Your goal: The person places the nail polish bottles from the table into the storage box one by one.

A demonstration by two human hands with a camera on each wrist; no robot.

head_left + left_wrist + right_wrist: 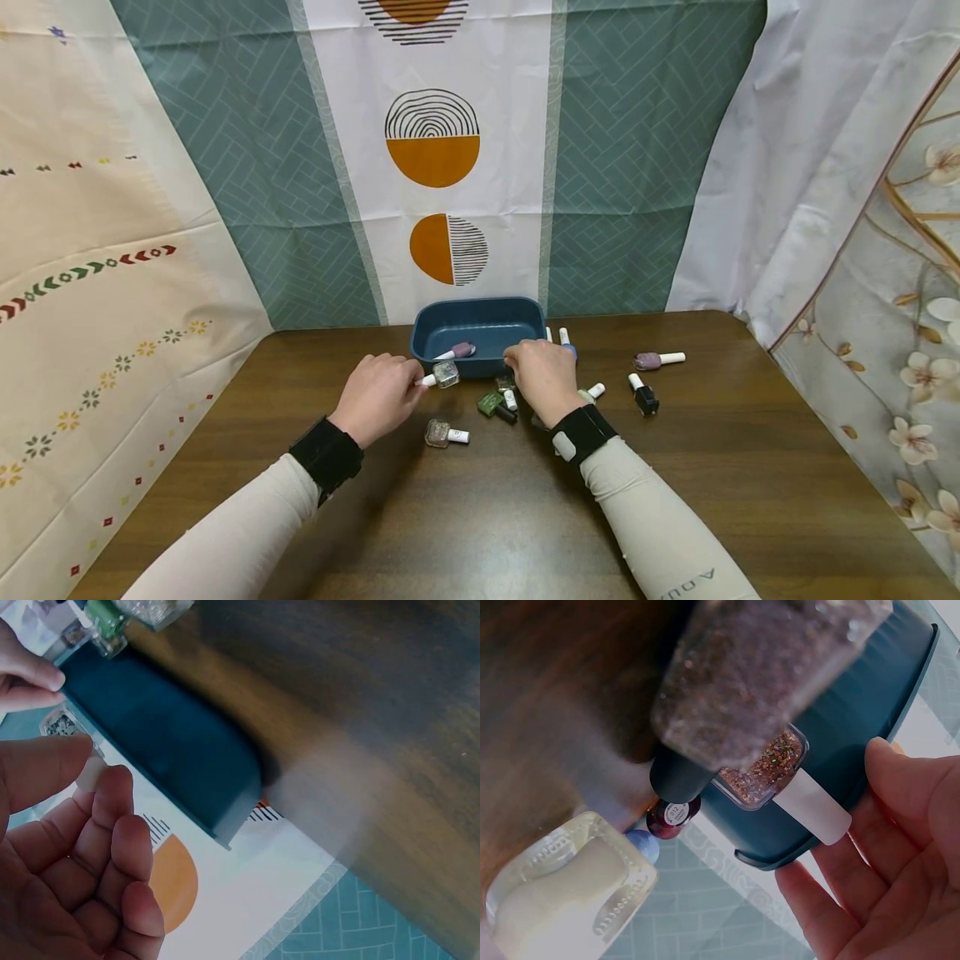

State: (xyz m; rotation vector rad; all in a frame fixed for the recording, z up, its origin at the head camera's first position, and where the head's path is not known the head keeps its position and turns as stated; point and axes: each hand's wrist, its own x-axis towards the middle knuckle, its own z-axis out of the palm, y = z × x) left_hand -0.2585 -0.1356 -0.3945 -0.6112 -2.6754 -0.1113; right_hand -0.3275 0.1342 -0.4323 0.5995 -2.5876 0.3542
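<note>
My left hand [382,396] pinches the white cap of a clear glitter nail polish bottle [447,374], held up at the near left edge of a dark blue bin [480,310]. At the bin's near right rim, my right hand [546,379] grips it between thumb and fingers. Inside the bin lies a mauve nail polish bottle [462,350] with a white cap. In the right wrist view a copper glitter bottle [769,769] lies by the bin wall, its white cap close to my fingers. A green bottle [491,404] with a black cap lies just in front.
Another glitter bottle [437,433] lies nearer on the wooden table [450,517]. To the right are a mauve bottle [647,361] and a black one [646,402]. A blue bottle [570,347] and a pale one [585,397] sit around my right hand. Patterned cloth [630,167] hangs behind.
</note>
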